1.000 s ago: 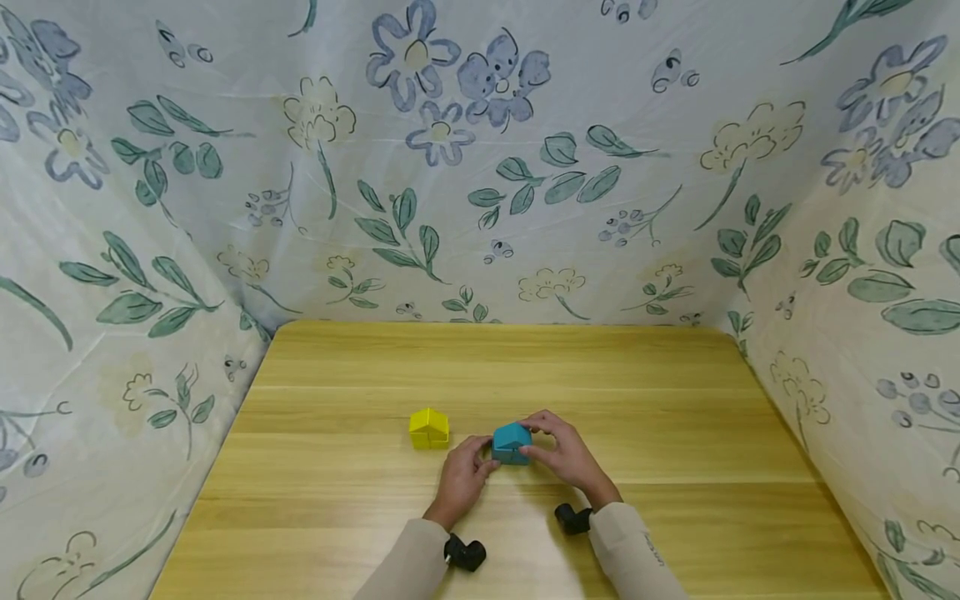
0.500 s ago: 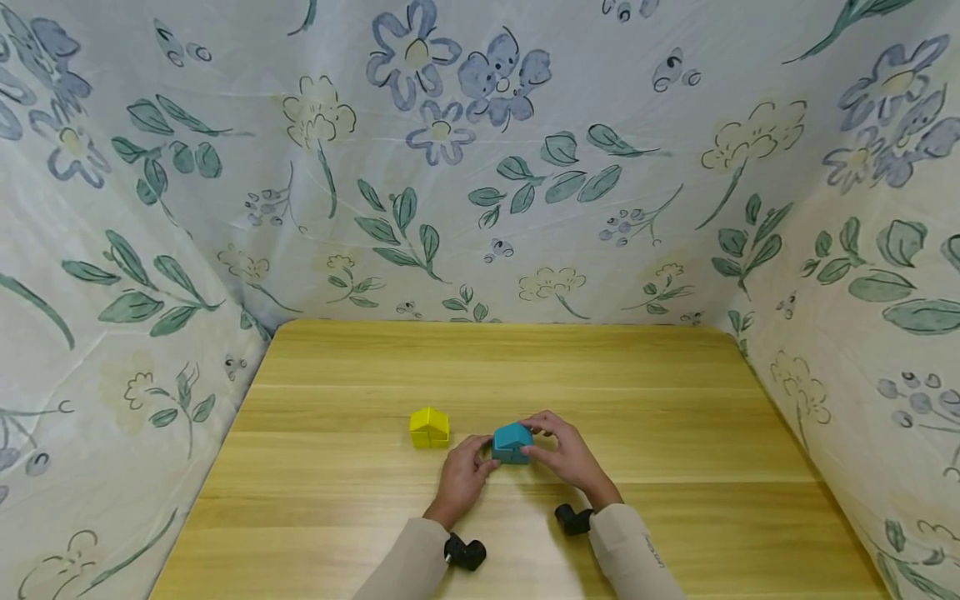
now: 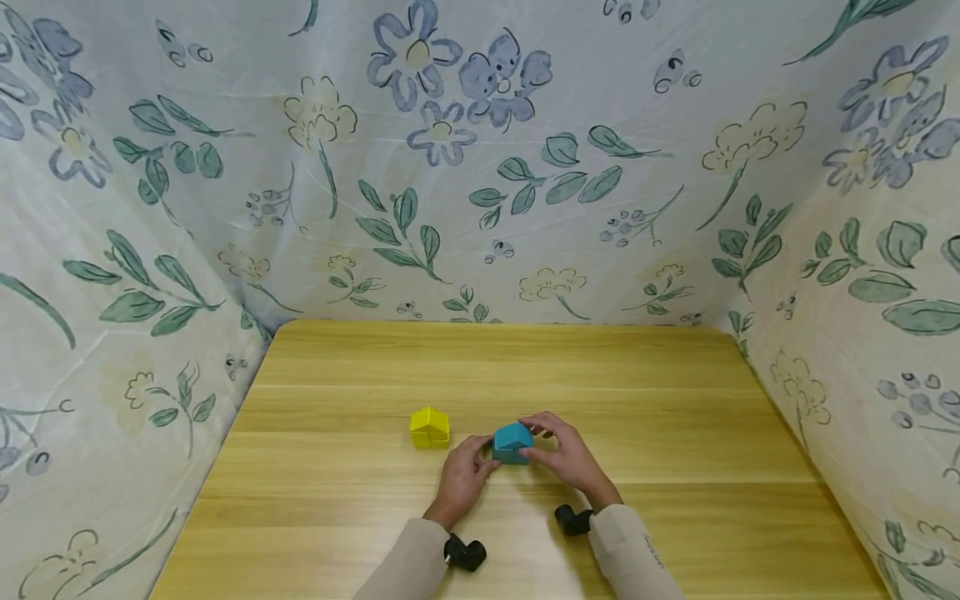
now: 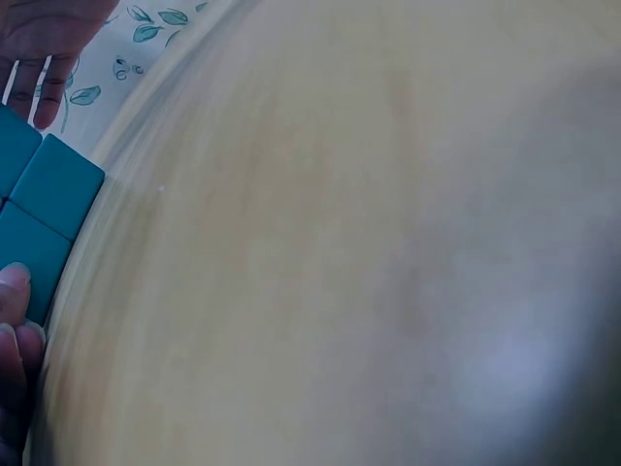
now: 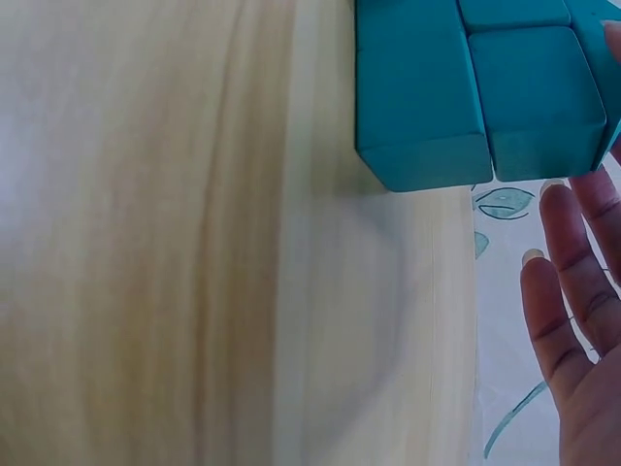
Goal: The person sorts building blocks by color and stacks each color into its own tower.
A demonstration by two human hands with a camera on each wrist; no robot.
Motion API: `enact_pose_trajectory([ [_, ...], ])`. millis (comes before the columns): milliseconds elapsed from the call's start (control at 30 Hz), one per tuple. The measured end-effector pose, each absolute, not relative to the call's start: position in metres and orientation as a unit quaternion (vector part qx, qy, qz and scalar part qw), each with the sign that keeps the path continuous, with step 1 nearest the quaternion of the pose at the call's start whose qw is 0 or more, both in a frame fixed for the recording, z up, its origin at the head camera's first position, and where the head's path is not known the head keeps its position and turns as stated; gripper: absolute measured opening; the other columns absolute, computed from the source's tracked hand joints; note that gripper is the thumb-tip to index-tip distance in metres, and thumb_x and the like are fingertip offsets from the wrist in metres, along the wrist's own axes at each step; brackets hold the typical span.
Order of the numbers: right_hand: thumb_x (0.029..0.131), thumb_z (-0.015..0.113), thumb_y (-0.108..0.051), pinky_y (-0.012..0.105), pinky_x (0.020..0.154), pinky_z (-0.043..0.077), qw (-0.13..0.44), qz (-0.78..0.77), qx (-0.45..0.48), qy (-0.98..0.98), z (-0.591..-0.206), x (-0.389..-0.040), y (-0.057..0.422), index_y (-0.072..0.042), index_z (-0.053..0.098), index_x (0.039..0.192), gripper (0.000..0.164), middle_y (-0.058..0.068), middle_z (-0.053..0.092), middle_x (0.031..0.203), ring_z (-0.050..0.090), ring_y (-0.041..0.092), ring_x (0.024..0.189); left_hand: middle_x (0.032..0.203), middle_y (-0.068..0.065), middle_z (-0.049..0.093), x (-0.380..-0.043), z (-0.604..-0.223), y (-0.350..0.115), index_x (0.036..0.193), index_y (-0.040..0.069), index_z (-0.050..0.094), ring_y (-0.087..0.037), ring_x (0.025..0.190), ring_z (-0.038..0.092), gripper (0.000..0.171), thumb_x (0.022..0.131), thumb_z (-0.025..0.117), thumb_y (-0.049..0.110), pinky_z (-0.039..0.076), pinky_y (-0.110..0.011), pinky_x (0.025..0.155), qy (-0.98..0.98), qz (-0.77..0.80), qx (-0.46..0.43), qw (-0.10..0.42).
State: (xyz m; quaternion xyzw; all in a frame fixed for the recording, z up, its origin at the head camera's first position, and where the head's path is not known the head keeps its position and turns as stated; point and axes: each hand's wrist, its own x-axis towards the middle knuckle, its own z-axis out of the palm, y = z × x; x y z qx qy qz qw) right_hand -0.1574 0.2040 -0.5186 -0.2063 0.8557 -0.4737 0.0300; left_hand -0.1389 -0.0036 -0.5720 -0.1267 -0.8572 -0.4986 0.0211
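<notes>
A small house-shaped stack of blue blocks (image 3: 512,442) sits on the wooden table between the two hands. Its top is peaked like a roof. My left hand (image 3: 461,482) holds the lower blocks from the left, thumb at the near side and fingers at the far side. On the right, my right hand (image 3: 564,454) pinches the upper part between thumb and fingers. Seams between the teal-looking blocks (image 4: 60,189) show in the left wrist view, with left fingertips (image 4: 14,286) against a lower one. In the right wrist view the blocks (image 5: 422,87) stand above the loosely spread lower fingers (image 5: 563,301).
A similar house-shaped stack of yellow blocks (image 3: 430,428) stands to the left of the blue one. The wooden table (image 3: 337,358) is bounded by floral cloth (image 3: 480,233) at the back and both sides. Black wrist cameras (image 3: 467,552) sit at the cuffs.
</notes>
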Motion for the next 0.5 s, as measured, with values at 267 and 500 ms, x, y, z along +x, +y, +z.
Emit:
enact_pose_trajectory([
  [267, 0.087, 0.073, -0.028, 0.053, 0.091, 0.041, 0.035, -0.481, -0.190, 0.855, -0.515, -0.154, 0.205, -0.004, 0.054, 0.134, 0.056, 0.011, 0.057, 0.127, 0.053, 0.030, 0.110, 0.120, -0.007, 0.060, -0.137, -0.574, -0.007, 0.129, 0.002, 0.057, -0.002, 0.070, 0.053, 0.046, 0.088, 0.071, 0.017, 0.048, -0.021, 0.064, -0.854, -0.500, -0.144, 0.018],
  [500, 0.087, 0.073, -0.026, 0.062, 0.099, 0.032, 0.025, -0.503, -0.139, 0.853, -0.506, -0.142, 0.213, -0.005, 0.049, 0.139, 0.062, 0.017, 0.050, 0.136, 0.043, 0.038, 0.124, 0.118, -0.010, 0.058, -0.118, -0.574, -0.019, 0.131, -0.001, 0.054, -0.003, 0.071, 0.054, 0.051, 0.088, 0.072, 0.020, 0.050, -0.021, 0.065, -0.846, -0.515, -0.142, 0.001],
])
